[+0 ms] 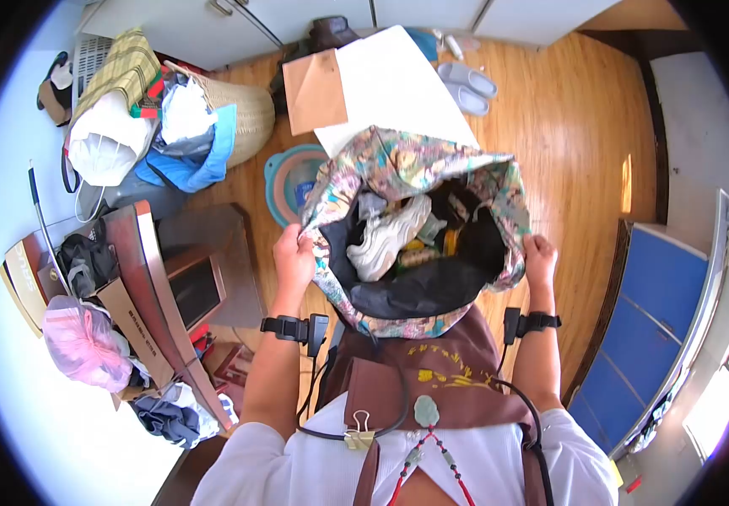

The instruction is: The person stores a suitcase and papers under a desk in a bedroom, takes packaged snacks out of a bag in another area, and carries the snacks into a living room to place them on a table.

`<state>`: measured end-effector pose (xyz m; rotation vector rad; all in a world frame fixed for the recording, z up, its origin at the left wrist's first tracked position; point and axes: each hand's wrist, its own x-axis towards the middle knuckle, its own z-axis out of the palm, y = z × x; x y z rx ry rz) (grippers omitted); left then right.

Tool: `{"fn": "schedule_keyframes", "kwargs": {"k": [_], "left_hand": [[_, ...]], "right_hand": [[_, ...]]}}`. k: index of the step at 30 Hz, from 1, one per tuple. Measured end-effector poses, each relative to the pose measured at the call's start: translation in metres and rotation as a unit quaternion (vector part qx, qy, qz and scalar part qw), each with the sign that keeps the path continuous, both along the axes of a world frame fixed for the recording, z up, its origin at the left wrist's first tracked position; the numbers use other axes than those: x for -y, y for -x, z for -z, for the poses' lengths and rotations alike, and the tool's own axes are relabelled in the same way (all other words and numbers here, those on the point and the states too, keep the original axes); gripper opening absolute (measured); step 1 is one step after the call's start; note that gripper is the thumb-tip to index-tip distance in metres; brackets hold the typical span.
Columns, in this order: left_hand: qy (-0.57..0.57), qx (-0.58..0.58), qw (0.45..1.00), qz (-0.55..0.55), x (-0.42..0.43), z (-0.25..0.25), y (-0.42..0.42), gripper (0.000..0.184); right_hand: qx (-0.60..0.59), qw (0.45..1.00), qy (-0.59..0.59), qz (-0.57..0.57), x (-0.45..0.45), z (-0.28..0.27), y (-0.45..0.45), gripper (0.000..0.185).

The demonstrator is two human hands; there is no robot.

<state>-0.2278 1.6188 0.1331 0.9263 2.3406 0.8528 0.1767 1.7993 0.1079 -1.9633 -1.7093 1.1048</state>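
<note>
A large patterned fabric bag [398, 160] with a dark lining hangs open in front of my body. My left hand [294, 253] is closed on its left rim, and my right hand [539, 257] grips the right rim. Inside the bag lies a white sneaker [390, 239], with dark items and some yellow and green things beside it that I cannot make out. A white board [398, 84] is beyond the bag, with a brown sheet [315, 91] at its left.
Grey slippers [468, 87] sit on the wooden floor. A blue basin [276, 190] is left of the bag. Farther left are a wicker basket [246, 110] and a cabinet carrying a pink plastic bag [86, 341]. A blue cabinet [651, 295] stands at the right.
</note>
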Motion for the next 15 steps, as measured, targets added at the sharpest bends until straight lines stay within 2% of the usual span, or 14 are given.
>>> {"fn": "schedule_keyframes", "kwargs": {"k": [4, 7, 9, 11, 13, 14, 15], "left_hand": [[-0.037, 0.075, 0.993, -0.085, 0.014, -0.019, 0.002, 0.011], [-0.096, 0.089, 0.986, -0.1, 0.002, -0.044, 0.002, 0.012], [-0.111, 0.083, 0.985, -0.099, -0.009, -0.059, 0.001, 0.013], [-0.189, 0.082, 0.971, -0.124, -0.019, -0.069, -0.001, 0.013], [-0.195, 0.106, 0.965, -0.141, -0.03, -0.081, 0.002, 0.012], [-0.143, 0.059, 0.983, -0.104, -0.028, -0.073, 0.011, 0.011], [-0.085, 0.012, 0.994, -0.068, -0.029, -0.063, 0.017, 0.01]], "right_hand": [[-0.064, 0.998, -0.02, 0.004, -0.016, -0.036, 0.019, 0.027], [-0.095, 0.993, -0.053, -0.039, -0.03, -0.072, 0.035, 0.025], [-0.062, 0.986, -0.117, -0.105, -0.04, -0.103, 0.051, 0.024], [-0.102, 0.986, -0.113, -0.068, -0.05, -0.114, 0.048, 0.023], [-0.107, 0.988, -0.08, -0.072, -0.062, -0.108, 0.034, 0.024], [-0.109, 0.988, -0.085, -0.073, -0.067, -0.098, 0.026, 0.024], [-0.087, 0.992, -0.042, -0.078, -0.073, -0.081, 0.018, 0.026]]}}
